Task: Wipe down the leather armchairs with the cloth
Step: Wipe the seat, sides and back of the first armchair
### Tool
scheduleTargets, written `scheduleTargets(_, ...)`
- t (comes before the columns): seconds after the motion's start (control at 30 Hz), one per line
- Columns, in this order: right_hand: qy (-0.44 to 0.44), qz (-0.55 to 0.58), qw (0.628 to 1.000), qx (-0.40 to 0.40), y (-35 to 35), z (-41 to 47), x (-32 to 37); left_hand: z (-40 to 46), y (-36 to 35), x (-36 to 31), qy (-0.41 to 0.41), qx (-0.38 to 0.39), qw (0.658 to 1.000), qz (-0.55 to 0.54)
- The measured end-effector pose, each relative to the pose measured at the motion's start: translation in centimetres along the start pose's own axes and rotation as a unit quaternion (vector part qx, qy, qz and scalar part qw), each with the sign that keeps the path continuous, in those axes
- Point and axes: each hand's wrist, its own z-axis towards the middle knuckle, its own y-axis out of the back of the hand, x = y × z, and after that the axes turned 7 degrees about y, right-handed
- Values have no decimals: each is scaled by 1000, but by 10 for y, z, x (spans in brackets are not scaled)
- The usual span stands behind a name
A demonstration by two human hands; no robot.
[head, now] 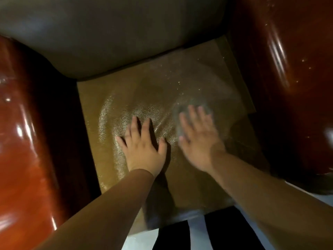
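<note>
Under my fingers (pixel 193 112) the seat (pixel 126 98) is pebbled golden-brown, the armrests (pixel 27 159) glossy reddish-brown, the backrest (pixel 108 33) grey-brown, the cloth (pixel 180 127) grey.

The right hand (pixel 196 139) is smeared by motion blur, and the grey cloth (pixel 180 114) under its fingers (pixel 191 112) shows only as a hazy patch, mostly covered. The glossy reddish-brown leather armrests (pixel 23 141) run out of frame on both sides. The grey-brown leather backrest (pixel 111 33) is cut by the top edge.
</note>
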Motion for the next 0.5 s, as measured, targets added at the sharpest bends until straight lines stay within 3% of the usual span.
scheduleTargets(0.07, 128, -30, 991, 21, -4, -2, -2, 16, 2, -8, 33, -5, 999, -18)
scheduleTargets(0.13, 178, -70, 981, -5, -6, 8, -36, 38, -1, -16, 46, -2, 999, -14)
scheduleTargets(0.17, 160, -69, 984, -42, -7, 14, -56, 47, -4, -19, 45, -8, 999, -9)
scheduleTargets(0.23, 27, -19, 993, -113, -1, 23, -89, 55, -14, -21, 39, -42, 998, 10)
scheduleTargets(0.3, -134, 41, 984, -111, 5, 30, -94, 53, -21, -22, 39, -76, 996, 22)
scheduleTargets(0.37, -181, 46, 977, -107, 6, 35, -67, 53, -24, -22, 44, -82, 996, 13)
scheduleTargets(0.4, -133, 32, 985, -103, 4, 32, -49, 53, -24, -23, 46, -78, 996, 9)
scheduleTargets(0.5, 124, -33, 989, -79, -14, 13, -19, 54, -18, -24, 44, -69, 997, 6)
